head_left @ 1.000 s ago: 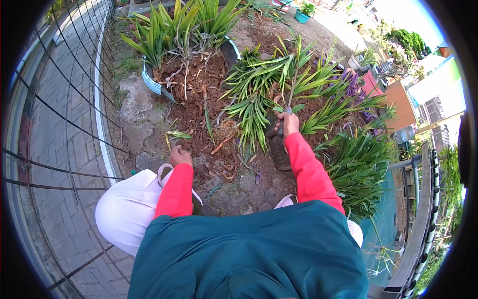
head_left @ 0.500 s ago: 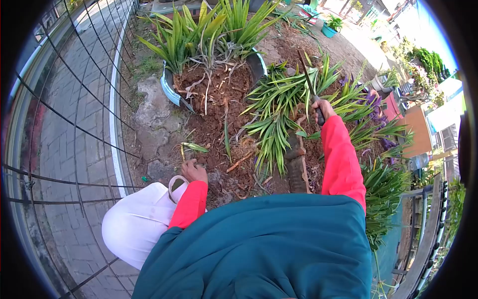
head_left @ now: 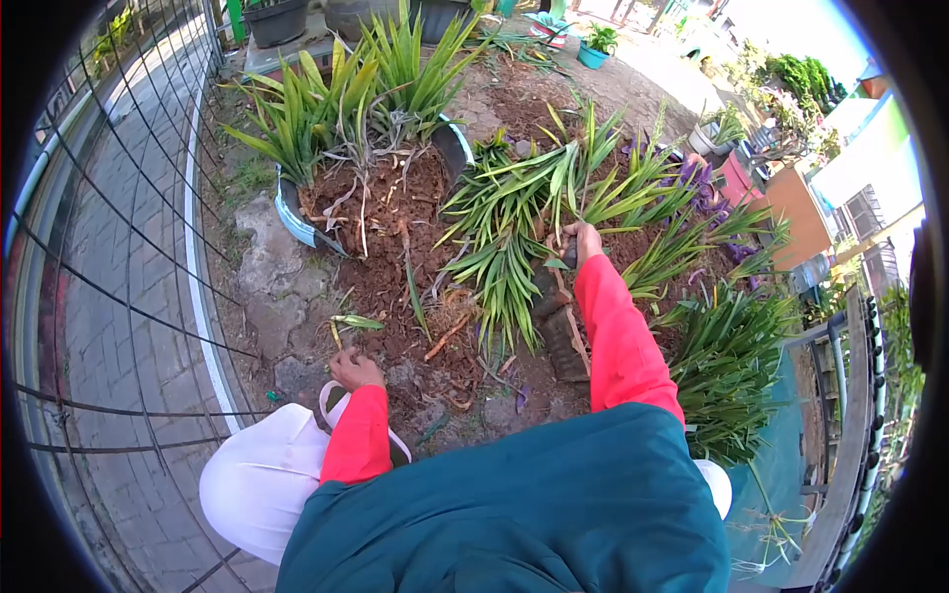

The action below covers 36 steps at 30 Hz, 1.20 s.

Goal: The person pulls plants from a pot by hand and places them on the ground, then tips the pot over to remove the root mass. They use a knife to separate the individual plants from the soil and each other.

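My right hand point(head_left: 576, 240) is closed round the dark handle of a long-bladed knife point(head_left: 570, 254). Its blade is mostly lost among the green strappy leaves of the uprooted plants point(head_left: 509, 212) on the soil. Lower left, near the ground, my left hand point(head_left: 356, 369) pinches the pale stem of a small plant cutting point(head_left: 337, 334), whose single green leaf points right. Between my hands lie loose brown soil and a reddish root piece point(head_left: 448, 337). Ahead, tall leafy plants point(head_left: 341, 109) stand in soil within a broken blue-rimmed pot point(head_left: 293, 215).
A wire fence point(head_left: 129, 296) runs along my left beside a paved path. Broken bricks point(head_left: 565, 341) lie near my right forearm. Purple-leaved plants point(head_left: 697, 178) and a dense green clump point(head_left: 736, 371) grow at right. Farther off is a small turquoise pot point(head_left: 593, 55).
My right hand has come down and left with the knife, from raised to among the leaves. The left hand stays low at the cutting. The view has shifted slightly.
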Available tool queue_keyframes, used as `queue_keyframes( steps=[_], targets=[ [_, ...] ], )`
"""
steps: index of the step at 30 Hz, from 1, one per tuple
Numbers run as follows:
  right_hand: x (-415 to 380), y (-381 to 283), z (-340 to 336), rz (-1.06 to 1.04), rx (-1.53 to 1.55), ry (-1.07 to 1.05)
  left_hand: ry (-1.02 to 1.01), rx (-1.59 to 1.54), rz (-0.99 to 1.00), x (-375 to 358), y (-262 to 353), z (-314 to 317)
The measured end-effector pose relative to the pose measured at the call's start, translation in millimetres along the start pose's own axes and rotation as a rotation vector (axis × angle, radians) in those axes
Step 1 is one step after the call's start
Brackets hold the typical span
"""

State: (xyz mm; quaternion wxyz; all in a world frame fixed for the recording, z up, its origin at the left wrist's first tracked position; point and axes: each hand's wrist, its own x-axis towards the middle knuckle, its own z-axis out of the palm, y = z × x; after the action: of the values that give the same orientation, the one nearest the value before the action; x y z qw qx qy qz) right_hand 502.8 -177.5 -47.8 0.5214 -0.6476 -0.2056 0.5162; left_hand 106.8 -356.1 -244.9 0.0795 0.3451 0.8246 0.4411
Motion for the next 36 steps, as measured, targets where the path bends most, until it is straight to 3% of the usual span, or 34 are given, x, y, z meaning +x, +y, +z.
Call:
queue_keyframes(
  steps=[3, 4, 6, 8, 12, 13, 17, 19, 23, 26, 28, 31, 32, 34, 36],
  targets=[
    [-3, -41, -15, 0.284, 0.173, -0.227, 0.011, 0.040, 0.021, -6, 5, -2],
    [17, -44, -18, 0.275, 0.117, -0.266, 0.004, 0.050, 0.033, -6, 11, -2],
    [38, -56, -18, 0.238, -0.037, -0.102, 0.006, 0.039, 0.031, -5, 13, 2],
    [69, -50, -31, 0.098, 0.005, -0.242, -0.032, 0.018, 0.008, -2, 11, 5],
    [43, -85, -7, 0.185, -0.352, -0.316, -0.001, 0.069, -0.020, -4, 11, 6],
    [20, -88, 8, 0.173, -0.314, -0.284, 0.001, 0.066, -0.006, -5, 13, 4],
    [-26, -49, 46, 0.004, -0.219, -0.136, 0.057, 0.078, -0.057, -2, 20, 3],
    [-28, -11, 32, -0.075, -0.208, -0.274, 0.105, 0.060, -0.065, 1, 22, 0],
    [-88, 67, 18, -0.032, -0.318, -0.235, 0.137, 0.036, -0.115, 15, 25, -7],
    [-140, 141, 2, -0.135, -0.246, -0.194, 0.203, 0.009, -0.174, 36, 27, -5],
    [-180, 173, -10, -0.183, -0.376, -0.125, 0.276, -0.138, -0.339, 57, 44, -5],
    [-188, 256, -50, -0.285, -0.638, -0.010, 0.371, -0.329, -0.346, 100, 76, 0],
    [-201, 260, -54, -0.187, -0.714, 0.012, 0.382, -0.435, -0.362, 118, 88, 4],
    [-212, 286, -67, -0.094, -0.792, 0.018, 0.385, -0.537, -0.269, 156, 116, 7],
    [-193, 341, -96, -0.305, -0.870, 0.109, 0.402, -0.476, -0.162, 186, 161, -8]
  ],
)
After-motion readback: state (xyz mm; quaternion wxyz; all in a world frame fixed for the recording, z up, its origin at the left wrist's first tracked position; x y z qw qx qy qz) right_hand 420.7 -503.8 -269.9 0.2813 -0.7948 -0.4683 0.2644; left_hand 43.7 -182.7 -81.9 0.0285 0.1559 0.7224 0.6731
